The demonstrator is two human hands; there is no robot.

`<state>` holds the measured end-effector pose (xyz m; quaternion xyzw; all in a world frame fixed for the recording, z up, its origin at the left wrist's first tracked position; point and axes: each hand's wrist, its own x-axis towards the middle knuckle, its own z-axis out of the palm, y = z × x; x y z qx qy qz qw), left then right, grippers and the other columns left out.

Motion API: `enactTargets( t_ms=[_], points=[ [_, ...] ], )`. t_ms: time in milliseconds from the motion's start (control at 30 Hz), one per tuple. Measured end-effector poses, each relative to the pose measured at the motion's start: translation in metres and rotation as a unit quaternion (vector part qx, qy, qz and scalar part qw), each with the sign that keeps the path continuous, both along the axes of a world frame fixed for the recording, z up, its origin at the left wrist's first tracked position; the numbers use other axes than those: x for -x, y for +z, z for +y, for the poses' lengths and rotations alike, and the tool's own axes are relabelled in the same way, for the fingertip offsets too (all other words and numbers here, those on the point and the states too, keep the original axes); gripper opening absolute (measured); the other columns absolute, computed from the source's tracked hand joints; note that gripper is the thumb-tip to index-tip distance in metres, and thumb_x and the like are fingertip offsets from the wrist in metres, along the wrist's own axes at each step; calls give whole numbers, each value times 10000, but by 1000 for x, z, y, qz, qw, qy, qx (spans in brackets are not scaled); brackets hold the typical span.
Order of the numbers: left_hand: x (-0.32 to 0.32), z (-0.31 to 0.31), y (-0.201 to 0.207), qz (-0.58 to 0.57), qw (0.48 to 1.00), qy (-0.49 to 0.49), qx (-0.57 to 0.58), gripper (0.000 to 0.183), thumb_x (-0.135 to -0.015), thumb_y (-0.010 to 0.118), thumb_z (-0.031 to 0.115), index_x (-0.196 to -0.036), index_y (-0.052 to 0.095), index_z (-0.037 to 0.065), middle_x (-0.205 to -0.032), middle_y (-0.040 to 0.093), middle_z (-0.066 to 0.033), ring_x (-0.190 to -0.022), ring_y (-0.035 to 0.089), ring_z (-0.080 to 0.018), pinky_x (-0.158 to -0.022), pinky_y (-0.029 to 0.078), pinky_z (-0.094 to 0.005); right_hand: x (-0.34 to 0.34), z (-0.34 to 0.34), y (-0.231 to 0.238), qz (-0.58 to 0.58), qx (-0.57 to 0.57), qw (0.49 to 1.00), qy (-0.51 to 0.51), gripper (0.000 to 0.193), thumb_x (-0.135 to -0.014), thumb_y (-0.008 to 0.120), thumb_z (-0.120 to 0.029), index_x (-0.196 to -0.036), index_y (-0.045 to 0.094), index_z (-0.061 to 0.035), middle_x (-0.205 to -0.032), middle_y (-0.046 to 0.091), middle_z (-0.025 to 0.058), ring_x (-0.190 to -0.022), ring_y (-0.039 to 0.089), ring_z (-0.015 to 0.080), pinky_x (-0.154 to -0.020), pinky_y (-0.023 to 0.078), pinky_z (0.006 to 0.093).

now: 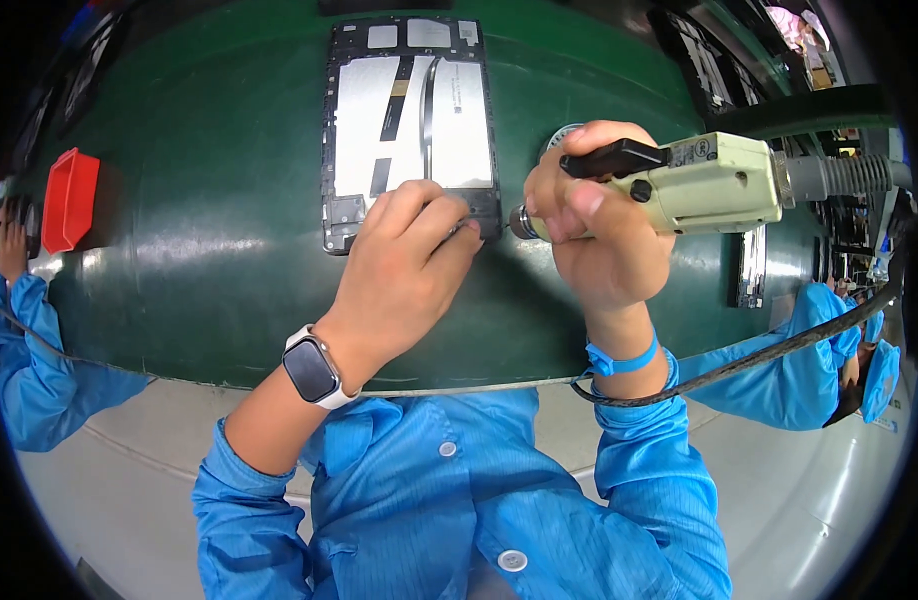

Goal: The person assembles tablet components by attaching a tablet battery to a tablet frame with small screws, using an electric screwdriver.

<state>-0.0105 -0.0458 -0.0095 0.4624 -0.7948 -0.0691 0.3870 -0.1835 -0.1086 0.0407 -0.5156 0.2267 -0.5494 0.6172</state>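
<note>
An opened tablet with a silver battery and black frame lies on the green work surface. Over its near edge, my left hand has its fingers curled and pressed together; a small shiny bit shows by the fingertips, too hidden to name. My right hand is wrapped round a pale yellow-green electric screwdriver with a black lever. The screwdriver lies almost level, its nose pointing left at the tablet's near right corner. Whether its bit touches the tablet cannot be seen clearly.
Farther left stands a red tray on the green mat. A round container is partly hidden behind my right hand. The screwdriver's cable loops by my right wrist. Co-workers in blue sleeves sit at both sides.
</note>
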Motion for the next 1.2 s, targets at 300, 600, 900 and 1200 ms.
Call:
enactTargets(
  t_ms=[300,600,900,1200],
  points=[
    [-1,-1,-4,-3,1000,13,-2,204,-721,721,16,-920,680,7,-1007,589,-86,-999,576,-285,-812,477,-392,-8,-4,-10,19,-43,999,-7,230,-773,616,45,-998,642,10,-761,599,42,-588,533,84,-515,427,236],
    [0,-1,-6,-2,1000,11,5,175,-738,701,28,-910,684,-1,-1009,587,-82,-1008,570,-273,-805,476,-391,-8,-4,-16,92,21,995,-21,229,-769,618,30,-997,616,10,-778,590,64,-632,528,116,-567,442,267],
    [3,2,0,13,999,23,20,103,-784,719,15,-876,681,-10,-959,601,-84,-949,588,-276,-779,467,-399,31,-38,11,43,76,986,-142,331,-830,565,-99,-1086,586,110,-592,484,50,-535,483,181,-563,424,351],
    [4,2,2,18,1000,12,14,127,-764,726,-3,-882,680,-16,-970,610,-92,-944,589,-286,-770,472,-400,63,-73,-6,16,36,973,-228,170,-779,602,-6,-917,604,93,-563,506,73,-469,482,164,-492,421,319]
  ],
)
